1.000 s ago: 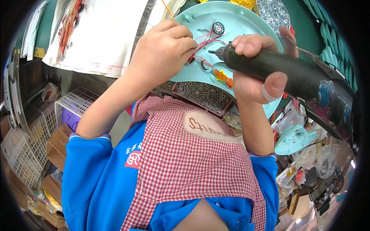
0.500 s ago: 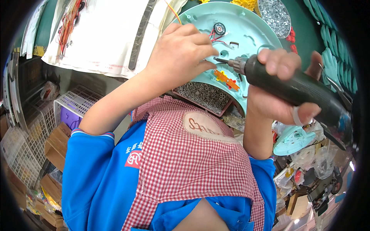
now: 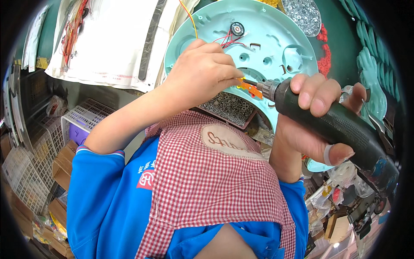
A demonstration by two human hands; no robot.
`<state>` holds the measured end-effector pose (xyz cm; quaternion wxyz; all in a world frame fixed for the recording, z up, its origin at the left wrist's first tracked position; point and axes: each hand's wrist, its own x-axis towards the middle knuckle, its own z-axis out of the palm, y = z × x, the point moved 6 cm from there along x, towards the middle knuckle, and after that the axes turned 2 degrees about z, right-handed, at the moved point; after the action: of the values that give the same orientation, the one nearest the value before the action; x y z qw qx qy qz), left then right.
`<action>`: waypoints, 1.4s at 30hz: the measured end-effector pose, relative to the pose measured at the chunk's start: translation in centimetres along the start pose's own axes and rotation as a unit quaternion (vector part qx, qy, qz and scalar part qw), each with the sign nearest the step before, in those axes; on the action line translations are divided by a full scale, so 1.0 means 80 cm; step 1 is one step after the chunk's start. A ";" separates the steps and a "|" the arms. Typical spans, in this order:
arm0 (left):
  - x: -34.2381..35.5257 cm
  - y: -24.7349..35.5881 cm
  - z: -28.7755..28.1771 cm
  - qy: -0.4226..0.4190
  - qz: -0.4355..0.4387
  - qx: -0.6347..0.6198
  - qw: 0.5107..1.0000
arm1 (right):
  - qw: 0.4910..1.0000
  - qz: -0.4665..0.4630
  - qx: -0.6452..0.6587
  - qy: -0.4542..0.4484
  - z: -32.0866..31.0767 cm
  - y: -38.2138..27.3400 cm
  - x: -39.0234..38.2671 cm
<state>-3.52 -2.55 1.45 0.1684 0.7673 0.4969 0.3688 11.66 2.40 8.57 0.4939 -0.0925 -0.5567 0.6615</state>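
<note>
My right hand (image 3: 315, 108) is wrapped round a black electric screwdriver (image 3: 340, 125), its bit (image 3: 250, 81) pointing left. A slim metal tool (image 3: 373, 115) sticks out by the same hand's fingers, and a white band circles one of them. My left hand (image 3: 207, 71) is closed in a pinch at the bit's tip; whatever its fingertips hold is hidden. Right below the tip, an orange strip (image 3: 251, 90) with a bit of yellow lies on a mint-green curved plastic shell (image 3: 276, 26). A small round black speaker (image 3: 237, 29) with red wires rests inside the shell.
A dark tray of small metal parts (image 3: 228, 108) sits in front of the shell. Behind it stands a container of clear pieces (image 3: 302, 17), with red parts (image 3: 324, 60) alongside. Mint-green parts (image 3: 371, 77) are at right. White sheets (image 3: 108, 43) with wire bundles (image 3: 75, 34) lie at left.
The shell has shifted slightly left in view. The screwdriver's bit has moved from a spot above the orange strip down to its upper edge, and my left fingertips have followed.
</note>
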 end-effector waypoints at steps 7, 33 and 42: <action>-0.003 0.003 0.008 -0.025 0.006 0.001 1.000 | 1.000 -0.004 -0.002 0.007 -0.001 -0.001 -0.003; 0.000 -0.004 0.023 -0.153 -0.062 0.055 0.985 | 0.991 0.065 -0.063 0.095 -0.010 0.056 -0.032; -0.002 -0.002 0.022 -0.156 -0.048 0.065 0.985 | 0.990 -0.050 -0.046 0.127 -0.034 0.019 -0.028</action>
<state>-2.40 -2.40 0.10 0.2111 0.7998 0.5237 0.2035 13.73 2.59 5.36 0.5887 -0.1700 -0.5229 0.5926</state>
